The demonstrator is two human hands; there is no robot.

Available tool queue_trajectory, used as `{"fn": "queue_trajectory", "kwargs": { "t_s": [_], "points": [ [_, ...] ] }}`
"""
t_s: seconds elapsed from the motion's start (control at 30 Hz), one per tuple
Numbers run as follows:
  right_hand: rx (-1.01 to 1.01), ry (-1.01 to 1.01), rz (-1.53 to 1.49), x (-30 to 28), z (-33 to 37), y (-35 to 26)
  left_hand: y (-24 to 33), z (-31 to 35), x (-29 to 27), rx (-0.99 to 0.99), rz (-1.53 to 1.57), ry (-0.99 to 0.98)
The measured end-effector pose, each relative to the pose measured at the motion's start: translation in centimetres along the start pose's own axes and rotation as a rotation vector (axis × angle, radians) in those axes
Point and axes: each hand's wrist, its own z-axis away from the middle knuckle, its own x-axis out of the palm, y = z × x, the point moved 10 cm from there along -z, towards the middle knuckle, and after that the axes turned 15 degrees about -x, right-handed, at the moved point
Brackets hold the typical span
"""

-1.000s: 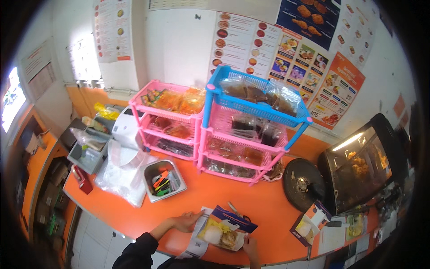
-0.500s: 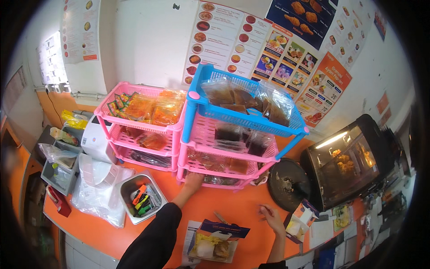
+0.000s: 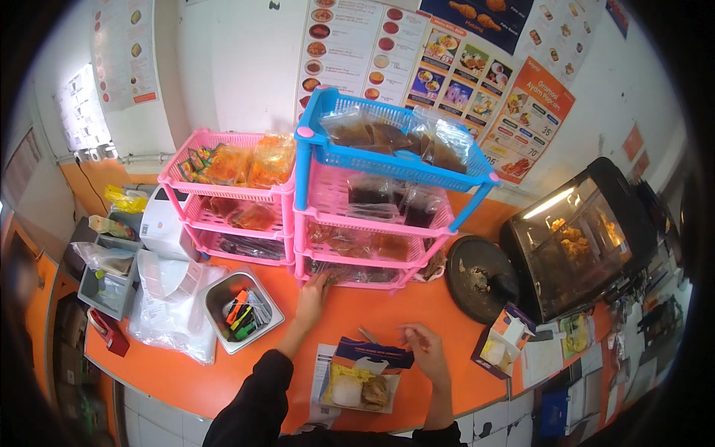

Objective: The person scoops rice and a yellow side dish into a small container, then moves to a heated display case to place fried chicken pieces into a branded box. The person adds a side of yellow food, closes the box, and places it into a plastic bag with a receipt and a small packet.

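Note:
My left hand (image 3: 311, 298) is at the front edge of the lowest tier of the pink rack (image 3: 299, 246). Its fingers are closed in a pinch; what they hold is too small to make out. Dark packets in clear plastic (image 3: 350, 273) lie in that tier. Over the counter, my right hand (image 3: 427, 354) has loosely bent fingers, apart, with nothing seen in them. Just left of it, an open food carton (image 3: 372, 353) with a dark blue lid holds a white rice mound (image 3: 347, 391), a brown fried piece (image 3: 376, 392) and yellow shreds, on a printed paper.
A steel tray (image 3: 274, 316) of markers stands left of my arm, beside plastic bags (image 3: 175, 328). A blue basket (image 3: 395, 158) tops the rack. Rightward are a round black lid (image 3: 465, 287), a second open carton (image 3: 515, 339) and a lit food warmer (image 3: 573, 231).
My left hand has drawn back from under the lowest tier to its front edge, fingers pinched. The right hand has moved left, closer to the food carton. The whole view has shifted a little.

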Motion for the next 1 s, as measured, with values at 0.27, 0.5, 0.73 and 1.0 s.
{"fn": "queue_trajectory", "kwargs": {
  "t_s": [0.27,0.5,0.73,1.0],
  "points": [
    [0.001,0.018,-0.014,-1.7,4.2,-1.1,-3.5,-0.7,-0.7,-0.077,0.333,0.123],
    [-0.111,0.051,-0.131,3.9,6.8,-3.3,5.0,13.9,-3.8,-0.421,0.764,-0.14],
    [-0.054,-0.026,-0.206,5.4,9.1,-0.6,9.2,19.8,-6.0,-0.165,0.192,-0.082],
    [-0.582,-0.084,0.682,4.1,10.7,-4.2,4.1,20.5,-11.1,-0.451,0.605,0.173]
  ]
}}
